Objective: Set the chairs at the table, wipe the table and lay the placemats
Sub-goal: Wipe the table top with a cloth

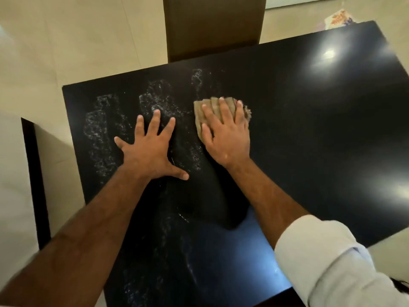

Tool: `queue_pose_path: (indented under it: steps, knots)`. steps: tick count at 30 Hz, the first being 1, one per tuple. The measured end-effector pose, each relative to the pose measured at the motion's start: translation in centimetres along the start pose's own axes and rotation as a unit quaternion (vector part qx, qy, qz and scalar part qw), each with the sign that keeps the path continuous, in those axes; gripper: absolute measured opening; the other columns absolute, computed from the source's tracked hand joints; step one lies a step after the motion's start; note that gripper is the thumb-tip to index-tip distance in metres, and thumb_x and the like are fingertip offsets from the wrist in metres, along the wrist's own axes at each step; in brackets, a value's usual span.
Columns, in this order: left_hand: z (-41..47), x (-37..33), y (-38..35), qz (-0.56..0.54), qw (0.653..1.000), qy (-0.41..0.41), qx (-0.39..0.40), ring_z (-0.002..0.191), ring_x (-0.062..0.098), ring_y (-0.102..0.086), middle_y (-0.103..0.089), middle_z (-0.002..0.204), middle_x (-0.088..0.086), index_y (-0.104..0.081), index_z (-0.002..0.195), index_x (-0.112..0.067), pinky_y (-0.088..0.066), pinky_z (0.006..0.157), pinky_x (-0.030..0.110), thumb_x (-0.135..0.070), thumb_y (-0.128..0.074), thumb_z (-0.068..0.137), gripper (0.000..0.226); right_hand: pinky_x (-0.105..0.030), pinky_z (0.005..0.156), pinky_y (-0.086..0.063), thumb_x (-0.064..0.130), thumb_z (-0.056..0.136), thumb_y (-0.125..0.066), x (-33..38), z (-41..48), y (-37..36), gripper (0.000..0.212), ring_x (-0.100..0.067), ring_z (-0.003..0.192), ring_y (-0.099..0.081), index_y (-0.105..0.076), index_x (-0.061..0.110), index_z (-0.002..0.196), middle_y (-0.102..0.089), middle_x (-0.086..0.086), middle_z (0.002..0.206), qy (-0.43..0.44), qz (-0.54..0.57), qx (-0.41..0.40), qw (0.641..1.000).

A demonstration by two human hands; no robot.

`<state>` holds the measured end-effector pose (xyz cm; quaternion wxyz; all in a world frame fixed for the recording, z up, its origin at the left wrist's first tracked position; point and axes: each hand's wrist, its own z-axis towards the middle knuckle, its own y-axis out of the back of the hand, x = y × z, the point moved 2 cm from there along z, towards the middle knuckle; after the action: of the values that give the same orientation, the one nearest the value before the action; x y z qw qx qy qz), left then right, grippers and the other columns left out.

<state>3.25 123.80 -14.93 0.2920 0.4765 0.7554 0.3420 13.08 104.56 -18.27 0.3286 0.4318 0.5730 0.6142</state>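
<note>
A glossy black table point(309, 120) fills the view, streaked with whitish wet smears on its left half. My right hand point(225, 136) presses flat on a folded tan cloth point(200, 111) near the table's middle; the cloth shows beyond my fingers and to their left. My left hand point(150, 149) lies flat on the table with its fingers spread, a short way left of the cloth, holding nothing. A brown chair point(212, 27) stands tucked against the far edge of the table.
A dark chair frame or table part point(33, 180) shows at the left, over the beige tiled floor point(77, 41). A colourful patterned item point(337, 19) lies on the floor past the table's far right corner.
</note>
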Motion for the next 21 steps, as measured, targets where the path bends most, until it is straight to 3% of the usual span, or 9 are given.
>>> queue_pose_path:
  steps: [3,6,9,15,21]
  knots:
    - [1.8,-0.1,1.4,-0.027,1.000,0.011,0.006,0.165,0.034,0.027,0.034,0.176,-0.014,0.014,0.169,-0.051,-0.011,0.113,0.095,-0.087,-0.088,0.052,0.159,-0.065,0.128,-0.029,0.060,0.110,-0.035,-2.5,-4.5,0.4,0.061,-0.040,0.169,-0.006,-0.030,0.048,0.170,-0.019,0.001,0.182,0.014,-0.012,0.026,1.000]
    - [2.1,-0.3,1.3,-0.030,1.000,0.011,0.001,0.165,0.033,0.029,0.036,0.175,-0.016,0.016,0.168,-0.052,-0.010,0.113,0.095,-0.087,-0.086,0.053,0.158,-0.064,0.127,-0.032,0.058,0.110,-0.036,-5.4,-4.5,1.1,0.061,-0.042,0.168,-0.011,-0.034,0.046,0.169,-0.024,0.000,0.181,-0.044,-0.017,0.012,0.999]
    - [2.1,-0.3,1.0,-0.024,1.000,0.005,0.000,0.165,0.032,0.029,0.038,0.173,-0.017,0.018,0.167,-0.053,-0.011,0.112,0.095,-0.090,-0.083,0.053,0.157,-0.069,0.125,-0.033,0.057,0.110,-0.034,-6.2,1.2,1.2,0.061,-0.049,0.165,-0.016,-0.038,0.041,0.168,-0.030,-0.005,0.178,-0.087,-0.002,-0.008,0.996]
    - [2.9,-0.3,1.0,-0.028,1.000,0.001,-0.012,0.164,0.032,0.030,0.038,0.173,-0.017,0.018,0.166,-0.055,-0.007,0.112,0.095,-0.089,-0.085,0.053,0.157,-0.068,0.128,-0.026,0.060,0.109,-0.033,-0.8,11.7,0.3,0.062,-0.050,0.166,-0.011,-0.035,0.044,0.168,-0.025,-0.006,0.180,-0.037,0.018,0.006,0.999]
    - [2.4,-0.5,0.2,-0.034,0.999,-0.001,-0.016,0.163,0.031,0.034,0.041,0.172,-0.016,0.021,0.165,-0.055,-0.003,0.113,0.095,-0.087,-0.087,0.055,0.157,-0.063,0.129,-0.026,0.059,0.111,-0.035,-0.8,-0.3,0.1,0.061,-0.041,0.169,-0.008,-0.032,0.045,0.170,-0.022,-0.001,0.181,0.056,-0.001,0.027,0.998]
